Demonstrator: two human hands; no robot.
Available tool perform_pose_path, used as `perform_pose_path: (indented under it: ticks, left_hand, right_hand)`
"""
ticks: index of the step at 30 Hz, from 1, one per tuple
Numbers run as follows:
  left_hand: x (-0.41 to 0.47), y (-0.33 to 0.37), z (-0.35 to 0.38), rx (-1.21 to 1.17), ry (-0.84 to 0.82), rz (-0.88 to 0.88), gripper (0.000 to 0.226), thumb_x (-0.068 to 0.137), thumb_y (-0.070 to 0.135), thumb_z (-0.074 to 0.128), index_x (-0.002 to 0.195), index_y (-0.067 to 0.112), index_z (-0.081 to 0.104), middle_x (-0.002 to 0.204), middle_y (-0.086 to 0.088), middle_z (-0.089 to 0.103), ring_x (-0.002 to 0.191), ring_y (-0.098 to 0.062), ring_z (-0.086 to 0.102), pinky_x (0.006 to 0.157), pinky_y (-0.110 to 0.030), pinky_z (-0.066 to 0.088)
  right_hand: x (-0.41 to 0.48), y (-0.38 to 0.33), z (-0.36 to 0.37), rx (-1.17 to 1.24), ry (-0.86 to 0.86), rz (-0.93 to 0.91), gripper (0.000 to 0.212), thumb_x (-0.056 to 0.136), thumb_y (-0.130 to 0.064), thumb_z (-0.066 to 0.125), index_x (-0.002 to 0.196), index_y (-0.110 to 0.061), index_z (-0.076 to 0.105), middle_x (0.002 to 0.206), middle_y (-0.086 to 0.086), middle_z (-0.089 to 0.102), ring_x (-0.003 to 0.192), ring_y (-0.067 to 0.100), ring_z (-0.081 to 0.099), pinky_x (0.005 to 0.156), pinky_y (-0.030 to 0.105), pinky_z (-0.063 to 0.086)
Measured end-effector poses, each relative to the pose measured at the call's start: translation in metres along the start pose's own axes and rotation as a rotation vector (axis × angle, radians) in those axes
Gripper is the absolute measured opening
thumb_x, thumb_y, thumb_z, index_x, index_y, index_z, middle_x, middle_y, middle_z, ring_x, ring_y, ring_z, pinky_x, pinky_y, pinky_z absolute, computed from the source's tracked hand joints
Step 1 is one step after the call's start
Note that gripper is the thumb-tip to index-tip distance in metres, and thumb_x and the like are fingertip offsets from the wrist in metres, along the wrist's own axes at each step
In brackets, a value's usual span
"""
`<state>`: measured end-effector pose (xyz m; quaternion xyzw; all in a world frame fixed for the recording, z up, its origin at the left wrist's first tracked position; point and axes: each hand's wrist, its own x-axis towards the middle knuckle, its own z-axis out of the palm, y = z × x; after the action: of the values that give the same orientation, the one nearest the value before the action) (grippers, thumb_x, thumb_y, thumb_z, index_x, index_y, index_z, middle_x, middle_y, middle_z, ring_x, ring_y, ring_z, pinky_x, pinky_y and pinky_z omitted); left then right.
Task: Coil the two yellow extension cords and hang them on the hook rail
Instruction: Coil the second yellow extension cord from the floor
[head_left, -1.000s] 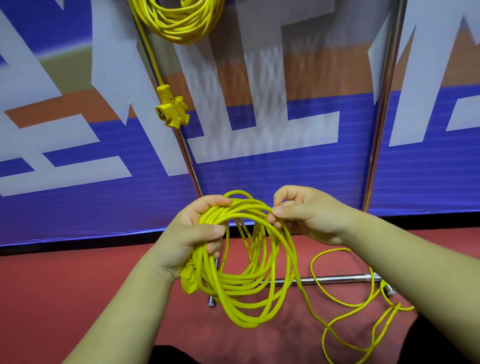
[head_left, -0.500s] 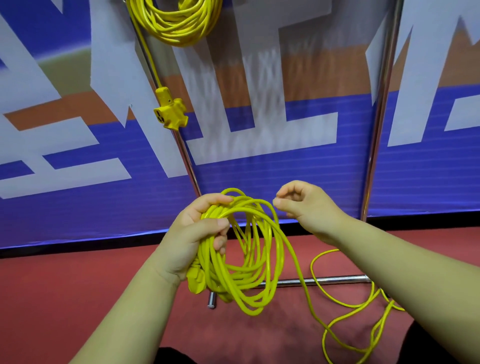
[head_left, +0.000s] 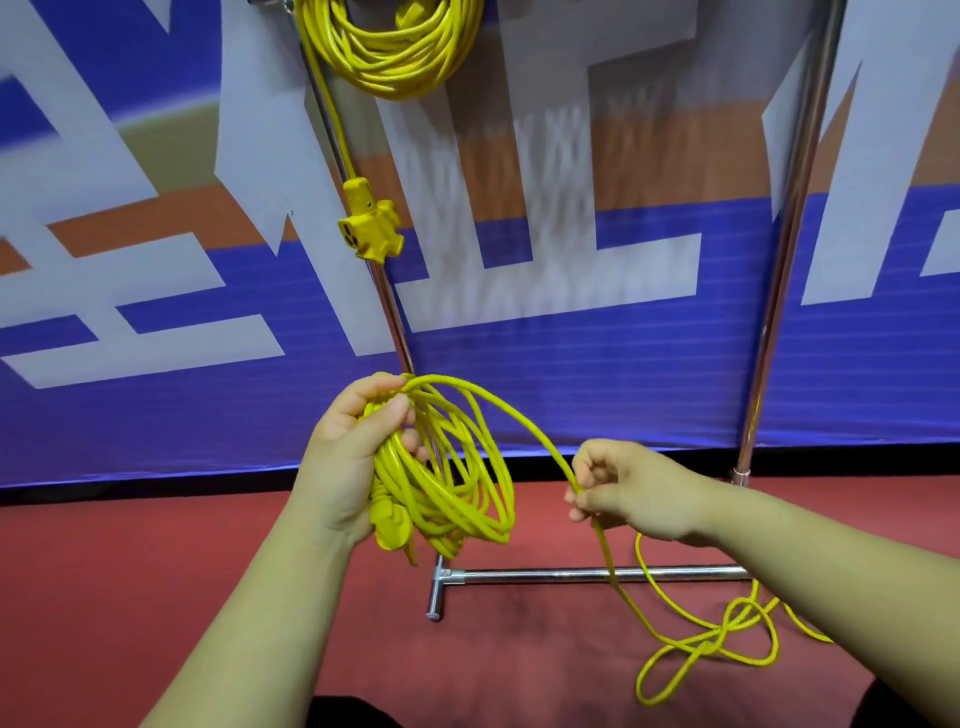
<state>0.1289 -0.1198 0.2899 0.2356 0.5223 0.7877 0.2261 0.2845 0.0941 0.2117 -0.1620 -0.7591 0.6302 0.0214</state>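
First cord coil (head_left: 395, 67) hangs at far top | our left hand (head_left: 353, 457) grips the second cord's coil (head_left: 457, 512), centre | right hand (head_left: 628, 491) pinches its free run | loose tail (head_left: 704, 648) on floor (head_left: 156, 571), near right, uncoiled; we judge hanging remains

Slack cord (head_left: 706, 647) and rack base bar (head_left: 597, 574) clutter the floor (head_left: 156, 571) at right.
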Motion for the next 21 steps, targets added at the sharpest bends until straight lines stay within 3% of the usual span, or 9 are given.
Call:
perform_pose_path:
  ticks: [4,7,10,17,21]
  left_hand:
    - [-0.001,-0.009,-0.005,0.200,-0.028,-0.057,0.022,0.089,0.000,0.062,0.083,0.018,0.073,0.062,-0.014,0.054,0.045,-0.021,0.053,0.050,-0.032,0.053]
    - [-0.002,-0.022,-0.004,0.475,-0.095,-0.082,0.016,0.090,0.003,0.069,0.087,0.018,0.076,0.062,-0.018,0.057,0.049,-0.023,0.056,0.057,-0.034,0.053]
    - [-0.007,-0.039,0.007,0.687,-0.186,-0.088,0.017,0.088,0.008,0.074,0.100,0.019,0.077,0.058,-0.010,0.060,0.051,-0.019,0.059,0.053,-0.029,0.051]
    - [-0.010,-0.074,0.037,0.676,-0.295,-0.193,0.031,0.089,0.015,0.074,0.119,0.019,0.072,0.058,-0.003,0.059,0.046,-0.016,0.057,0.049,-0.024,0.048]
    - [-0.010,-0.083,0.052,0.672,-0.367,-0.195,0.016,0.094,0.019,0.069,0.109,0.016,0.075,0.058,0.000,0.056,0.046,-0.017,0.056,0.048,-0.022,0.046]
  right_hand:
    - [-0.002,-0.018,-0.003,0.068,0.173,-0.128,0.024,0.085,0.014,0.064,0.080,-0.009,0.059,0.086,0.009,0.075,0.090,0.027,0.073,0.075,0.036,0.053]
    - [-0.003,-0.036,-0.005,0.175,0.263,-0.202,0.022,0.083,0.012,0.068,0.079,-0.009,0.063,0.088,0.009,0.078,0.084,0.019,0.071,0.077,0.030,0.057]
    - [-0.004,-0.047,-0.004,0.312,0.292,-0.238,0.021,0.085,0.010,0.068,0.082,-0.011,0.064,0.090,0.009,0.078,0.080,0.014,0.070,0.076,0.030,0.058]
    - [0.000,-0.058,0.001,0.470,0.314,-0.287,0.022,0.086,0.008,0.067,0.087,-0.014,0.063,0.088,0.002,0.077,0.078,0.011,0.070,0.068,0.026,0.059]
    - [-0.004,-0.059,-0.003,0.497,0.316,-0.286,0.022,0.086,0.007,0.068,0.089,-0.014,0.063,0.090,0.002,0.076,0.079,0.011,0.071,0.065,0.026,0.058]
